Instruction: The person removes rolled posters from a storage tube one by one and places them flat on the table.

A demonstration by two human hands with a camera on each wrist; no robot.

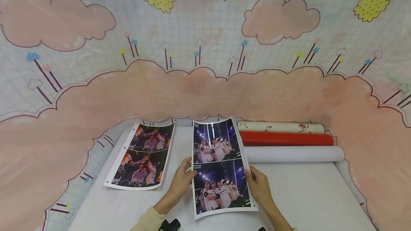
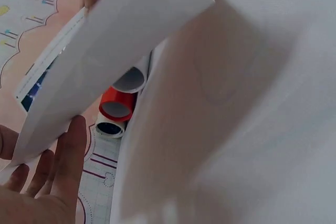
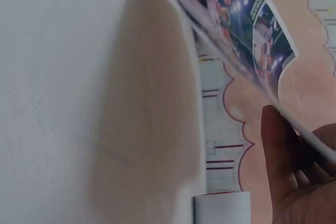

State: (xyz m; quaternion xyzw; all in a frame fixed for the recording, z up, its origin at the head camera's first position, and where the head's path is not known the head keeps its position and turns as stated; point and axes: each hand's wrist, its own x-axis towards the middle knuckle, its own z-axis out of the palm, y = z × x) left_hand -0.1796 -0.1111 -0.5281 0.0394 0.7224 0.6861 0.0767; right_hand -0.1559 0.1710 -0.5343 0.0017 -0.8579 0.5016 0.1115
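Observation:
A printed photo sheet (image 1: 221, 184) hangs tilted above the table, with two similar pictures of a group in white tops, one over the other. My left hand (image 1: 181, 181) pinches its left edge, thumb on the front. On the opposite edge my right hand (image 1: 260, 184) grips it. In the left wrist view the sheet's plain white back (image 2: 105, 51) faces the camera, and the fingers (image 2: 71, 161) of my left hand lie behind it. The right wrist view has my right hand (image 3: 299, 182) at the sheet's edge, partly cut off by the frame.
A second photo sheet (image 1: 141, 156) lies to the left on the white table (image 1: 308, 191). At the back right lie a flower-patterned roll (image 1: 282, 127), a red roll (image 1: 289, 139) and a white roll (image 1: 295, 154). A cloud-patterned cloth (image 1: 199, 95) rises behind the table.

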